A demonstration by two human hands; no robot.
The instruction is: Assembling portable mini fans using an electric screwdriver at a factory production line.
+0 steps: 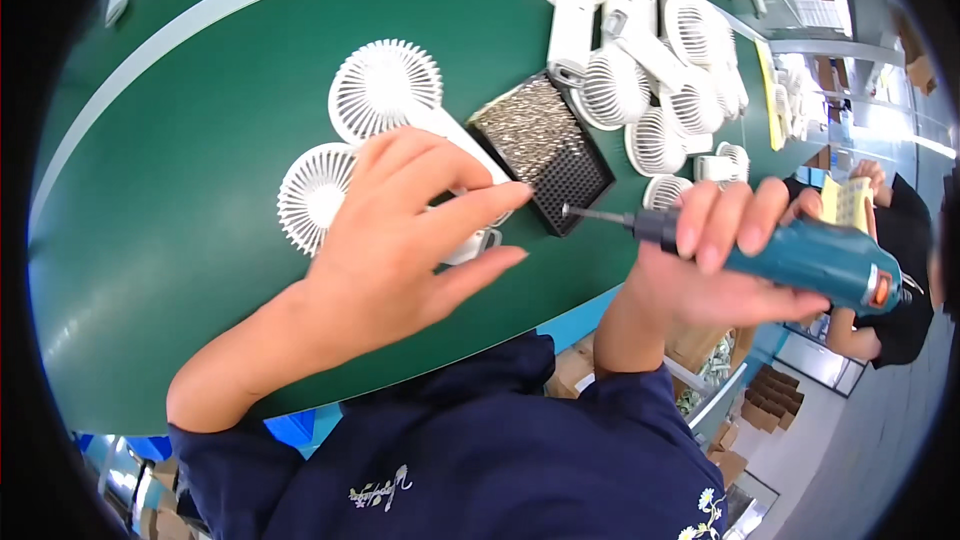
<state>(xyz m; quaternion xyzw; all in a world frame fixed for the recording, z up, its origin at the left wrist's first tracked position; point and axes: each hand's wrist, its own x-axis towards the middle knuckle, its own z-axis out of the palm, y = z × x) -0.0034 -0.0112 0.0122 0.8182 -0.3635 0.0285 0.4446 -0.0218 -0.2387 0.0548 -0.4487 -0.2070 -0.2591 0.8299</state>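
At work over a green desk point(220, 100), with right grip point(715, 265) clamped around a teal electric screwdriver point(815, 258) and left grip point(400, 230) apart over two white handheld fans point(385, 80), left: best to steady the bit point(600, 215) (gently, without jarring the black screw tray point(578, 180) right of the fans).

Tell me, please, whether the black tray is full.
Partly full: screws cover the far part of the tray, while its nearer part lies bare.

A green table point(230, 140) bears white fans point(385, 90), black tray point(578, 183)
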